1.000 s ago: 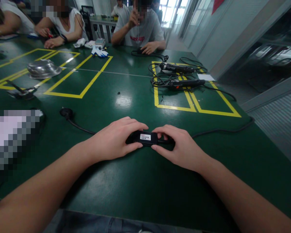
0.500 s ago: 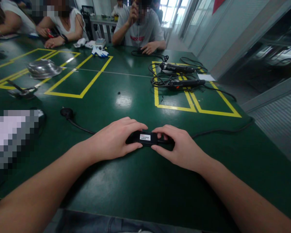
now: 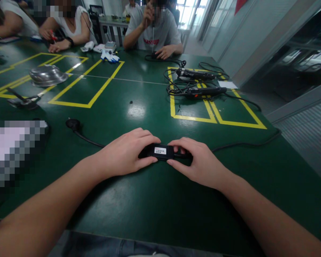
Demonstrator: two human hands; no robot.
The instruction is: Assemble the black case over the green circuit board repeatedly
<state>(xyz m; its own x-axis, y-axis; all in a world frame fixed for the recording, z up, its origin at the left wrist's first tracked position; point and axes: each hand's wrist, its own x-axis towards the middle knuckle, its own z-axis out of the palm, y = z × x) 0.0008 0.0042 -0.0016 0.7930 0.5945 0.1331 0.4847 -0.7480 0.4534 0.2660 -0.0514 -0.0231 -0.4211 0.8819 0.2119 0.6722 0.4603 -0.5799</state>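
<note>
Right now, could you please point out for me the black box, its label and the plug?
Black box (image 3: 170,152): head view, on its top face, right of the label.
Label (image 3: 160,151): head view, on its white middle.
Plug (image 3: 73,124): head view, on its dark body.

the green tabletop bears a black cable reaching its right edge, corded tools, gloves near its far edge.
</note>
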